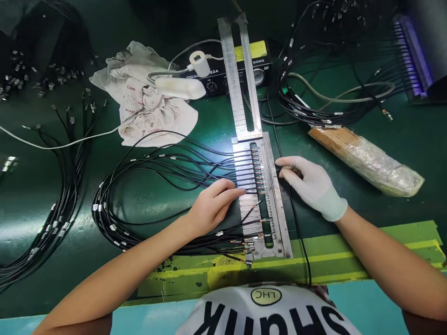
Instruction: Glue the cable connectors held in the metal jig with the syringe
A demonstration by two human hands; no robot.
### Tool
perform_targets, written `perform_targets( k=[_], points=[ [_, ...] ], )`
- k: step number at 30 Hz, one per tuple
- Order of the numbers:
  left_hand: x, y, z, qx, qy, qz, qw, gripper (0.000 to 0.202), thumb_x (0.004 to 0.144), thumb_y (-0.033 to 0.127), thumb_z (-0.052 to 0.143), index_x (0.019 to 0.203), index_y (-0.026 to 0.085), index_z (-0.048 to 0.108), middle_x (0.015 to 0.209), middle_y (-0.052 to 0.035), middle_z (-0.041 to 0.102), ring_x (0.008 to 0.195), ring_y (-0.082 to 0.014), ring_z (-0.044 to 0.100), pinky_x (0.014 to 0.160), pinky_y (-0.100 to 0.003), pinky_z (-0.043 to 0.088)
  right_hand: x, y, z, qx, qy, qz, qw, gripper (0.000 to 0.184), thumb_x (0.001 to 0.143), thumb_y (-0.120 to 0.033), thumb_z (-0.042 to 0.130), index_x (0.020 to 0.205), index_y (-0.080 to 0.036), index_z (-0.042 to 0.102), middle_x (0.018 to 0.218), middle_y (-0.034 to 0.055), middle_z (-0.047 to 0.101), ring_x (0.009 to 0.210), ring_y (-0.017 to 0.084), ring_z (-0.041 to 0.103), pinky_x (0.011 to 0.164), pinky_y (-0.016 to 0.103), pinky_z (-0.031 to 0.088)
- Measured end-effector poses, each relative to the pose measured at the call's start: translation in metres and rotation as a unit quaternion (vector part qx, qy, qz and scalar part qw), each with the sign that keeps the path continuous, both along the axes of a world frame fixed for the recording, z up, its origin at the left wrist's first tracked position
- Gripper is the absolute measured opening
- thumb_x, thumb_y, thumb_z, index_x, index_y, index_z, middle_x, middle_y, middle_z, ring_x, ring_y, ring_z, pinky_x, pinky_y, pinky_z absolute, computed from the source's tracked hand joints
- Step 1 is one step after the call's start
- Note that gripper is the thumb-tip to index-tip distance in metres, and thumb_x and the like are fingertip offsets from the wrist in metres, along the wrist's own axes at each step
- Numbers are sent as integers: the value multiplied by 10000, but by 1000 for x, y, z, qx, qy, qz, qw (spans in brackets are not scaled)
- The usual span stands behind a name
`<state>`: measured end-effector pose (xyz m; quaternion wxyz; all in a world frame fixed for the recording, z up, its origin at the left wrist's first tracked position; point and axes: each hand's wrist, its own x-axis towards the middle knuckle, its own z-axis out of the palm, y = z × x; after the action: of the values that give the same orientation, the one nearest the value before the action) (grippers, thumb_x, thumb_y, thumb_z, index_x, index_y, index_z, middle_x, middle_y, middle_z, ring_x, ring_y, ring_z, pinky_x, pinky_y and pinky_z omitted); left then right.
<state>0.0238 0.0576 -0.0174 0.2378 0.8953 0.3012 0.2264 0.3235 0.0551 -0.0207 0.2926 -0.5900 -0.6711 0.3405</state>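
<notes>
My bare left hand point(213, 204) is closed, thumb and index finger pinching a black cable at the left side of a slotted metal fixture point(249, 209). Several black cables point(195, 160) lie across the fixture in a row, their small metal terminals point(258, 170) over its slot. Below my fingers, loose cable ends point(244, 242) rest on the fixture's lower part. My right hand point(310, 186), in a white glove, is beside the fixture's right edge. Its thumb and index finger are drawn together; whatever is between them is too small to make out.
Behind the fixture stands a black control box point(223, 77) with a gauge. A white lamp point(179, 87) lies on a crumpled cloth point(150, 116). More cable bundles lie left point(56, 223) and upper right point(300, 111). A plastic-wrapped bar point(370, 160) is at right, green tape point(335, 260) along the front edge.
</notes>
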Motion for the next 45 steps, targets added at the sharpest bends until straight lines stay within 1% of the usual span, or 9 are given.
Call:
perform_targets(
  k=[2, 8, 13, 19, 27, 30, 36, 40, 45],
  points=[
    [0, -2, -2, 6, -2, 7, 1000, 370, 970, 70, 455, 1303, 194, 556, 1035, -84, 565, 940, -163, 554, 804, -281, 508, 0, 0, 0, 3, -3, 3, 1000, 250, 963, -317, 564, 1195, -311, 658, 1113, -33, 732, 998, 201, 684, 908, 385, 520],
    [2, -4, 4, 147, 66, -31, 986, 381, 957, 67, 467, 1326, 143, 526, 994, -98, 571, 835, -172, 526, 710, -300, 476, 0, 2, -1, 12, -5, 5, 1000, 256, 959, -313, 563, 1193, -296, 667, 1126, -16, 735, 1004, 215, 685, 905, 388, 521],
    [2, -4, 3, 136, 38, -8, 990, 392, 947, 47, 457, 1312, 170, 529, 987, -84, 555, 862, -163, 547, 730, -286, 485, 0, 3, 0, 11, -13, 10, 1000, 261, 956, -330, 558, 1188, -291, 672, 1098, 2, 739, 986, 235, 687, 889, 407, 525],
    [3, -6, 2, 193, 94, -12, 977, 354, 959, 110, 510, 1305, 152, 565, 933, -91, 605, 790, -183, 555, 655, -319, 439, 1, 3, 0, 11, -13, 14, 1000, 258, 960, -318, 551, 1186, -293, 673, 1053, -3, 739, 965, 231, 686, 878, 404, 523],
    [13, -9, -4, -17, -51, 75, 996, 313, 952, 48, 520, 1207, 212, 600, 1018, -57, 593, 948, -144, 586, 824, -274, 517, 0, 2, 0, 9, -13, 11, 1000, 250, 957, -328, 563, 1180, -303, 675, 1067, -16, 741, 974, 229, 689, 880, 406, 518],
    [11, -11, -8, -43, -52, 71, 995, 274, 957, 59, 525, 1179, 203, 595, 1025, -59, 617, 970, -147, 592, 846, -279, 518, 0, 2, -1, 13, -14, 9, 1000, 253, 958, -333, 561, 1180, -296, 676, 1081, -8, 741, 986, 235, 689, 889, 414, 521],
    [-2, -17, -13, 53, 49, 32, 997, 363, 967, 90, 495, 1310, 192, 555, 1082, -103, 621, 956, -189, 567, 808, -336, 490, 1, 3, -1, 16, -24, 11, 1000, 258, 963, -348, 549, 1183, -302, 675, 1102, -7, 740, 993, 245, 686, 877, 423, 525],
    [-5, -24, -5, 69, 90, 56, 992, 427, 940, 53, 489, 1326, 209, 582, 1117, -116, 583, 1030, -222, 541, 878, -386, 463, 2, 5, -2, 12, -30, 17, 999, 253, 966, -353, 547, 1181, -307, 672, 1108, -8, 740, 991, 244, 687, 868, 419, 522],
    [1, -23, 4, 143, 135, 26, 980, 367, 926, 73, 519, 1280, 121, 603, 994, -112, 607, 920, -221, 522, 773, -356, 418, 2, 8, -3, -1, -18, 16, 1000, 253, 970, -363, 535, 1167, -306, 683, 1126, -13, 742, 1016, 241, 691, 896, 415, 525]
  ],
)
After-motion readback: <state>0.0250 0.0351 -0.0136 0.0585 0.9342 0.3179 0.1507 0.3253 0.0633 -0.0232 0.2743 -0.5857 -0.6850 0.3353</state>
